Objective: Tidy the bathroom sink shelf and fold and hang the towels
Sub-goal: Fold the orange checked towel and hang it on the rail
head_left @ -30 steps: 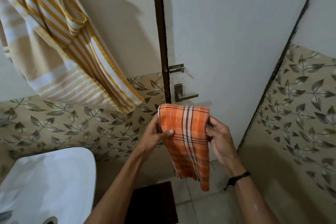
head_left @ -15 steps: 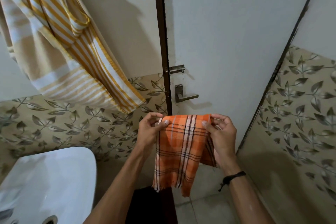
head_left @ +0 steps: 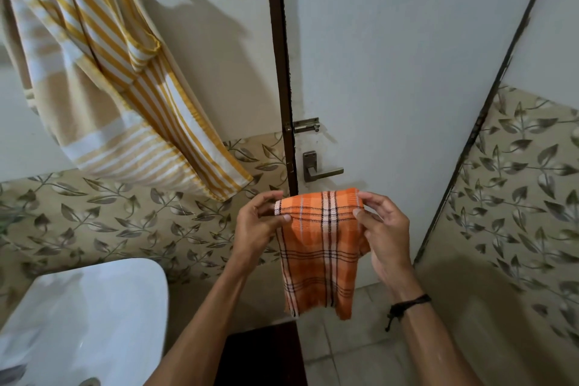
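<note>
- Orange plaid towel (head_left: 319,247): folded, hanging below the door handle (head_left: 319,168).
- Left hand (head_left: 258,226): pinches the towel's top left corner.
- Right hand (head_left: 383,226): pinches the top right corner.
- Yellow striped towel (head_left: 125,88): hung on the wall, upper left of the handle.
</note>
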`<control>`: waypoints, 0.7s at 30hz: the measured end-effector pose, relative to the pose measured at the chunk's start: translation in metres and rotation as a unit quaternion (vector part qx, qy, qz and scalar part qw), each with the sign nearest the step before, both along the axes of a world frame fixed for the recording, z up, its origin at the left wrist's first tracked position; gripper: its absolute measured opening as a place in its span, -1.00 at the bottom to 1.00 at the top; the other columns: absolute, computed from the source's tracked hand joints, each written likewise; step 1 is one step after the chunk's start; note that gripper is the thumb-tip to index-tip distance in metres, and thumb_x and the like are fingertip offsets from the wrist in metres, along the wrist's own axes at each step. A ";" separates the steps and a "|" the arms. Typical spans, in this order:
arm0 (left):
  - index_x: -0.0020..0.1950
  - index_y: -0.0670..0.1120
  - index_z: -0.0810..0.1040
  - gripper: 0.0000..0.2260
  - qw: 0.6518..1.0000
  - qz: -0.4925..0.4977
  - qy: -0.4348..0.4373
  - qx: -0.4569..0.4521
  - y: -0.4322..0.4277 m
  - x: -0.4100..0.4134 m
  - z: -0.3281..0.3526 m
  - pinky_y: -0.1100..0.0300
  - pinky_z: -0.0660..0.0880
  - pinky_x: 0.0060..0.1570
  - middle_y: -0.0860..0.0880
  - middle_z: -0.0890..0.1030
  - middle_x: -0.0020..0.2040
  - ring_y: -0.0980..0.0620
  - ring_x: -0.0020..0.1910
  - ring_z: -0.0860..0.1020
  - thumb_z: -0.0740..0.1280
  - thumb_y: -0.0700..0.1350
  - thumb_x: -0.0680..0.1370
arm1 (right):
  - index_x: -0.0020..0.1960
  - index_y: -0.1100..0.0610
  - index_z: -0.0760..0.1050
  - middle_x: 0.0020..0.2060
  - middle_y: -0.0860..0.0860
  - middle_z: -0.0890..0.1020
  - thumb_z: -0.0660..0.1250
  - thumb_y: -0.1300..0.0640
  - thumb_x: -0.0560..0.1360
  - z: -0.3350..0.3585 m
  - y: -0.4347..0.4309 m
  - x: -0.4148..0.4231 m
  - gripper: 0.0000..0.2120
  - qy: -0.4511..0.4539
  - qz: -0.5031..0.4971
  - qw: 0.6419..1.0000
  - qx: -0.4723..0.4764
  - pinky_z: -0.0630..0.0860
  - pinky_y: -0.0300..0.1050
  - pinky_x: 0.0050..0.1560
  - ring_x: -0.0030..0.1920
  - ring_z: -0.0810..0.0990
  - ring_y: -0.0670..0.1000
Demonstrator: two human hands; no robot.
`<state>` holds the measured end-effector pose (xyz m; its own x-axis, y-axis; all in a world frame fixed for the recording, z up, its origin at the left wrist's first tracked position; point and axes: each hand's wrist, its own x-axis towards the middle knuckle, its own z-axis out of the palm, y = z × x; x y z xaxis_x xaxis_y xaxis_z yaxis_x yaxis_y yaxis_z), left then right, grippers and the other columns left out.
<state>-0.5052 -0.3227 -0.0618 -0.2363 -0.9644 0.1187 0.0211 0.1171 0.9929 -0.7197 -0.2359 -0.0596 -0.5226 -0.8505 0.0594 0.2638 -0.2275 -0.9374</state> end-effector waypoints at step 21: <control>0.28 -0.02 0.64 -0.56 0.995 0.006 0.084 -0.049 0.014 -0.019 -0.010 -0.26 0.51 0.29 -0.09 0.67 0.26 -0.11 0.30 0.60 0.53 -0.31 0.44 | 0.01 -0.02 0.66 0.26 -0.04 0.47 0.44 0.45 0.43 0.028 0.010 -0.028 -0.62 0.176 0.019 0.984 -0.029 0.63 -0.11 0.06 0.16 0.61 0.01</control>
<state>-0.5237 -0.3087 -0.0718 -0.1929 -0.9491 0.2490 0.1830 0.2145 0.9594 -0.7479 -0.2262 -0.0319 -0.4297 -0.8587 0.2792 -0.0649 -0.2790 -0.9581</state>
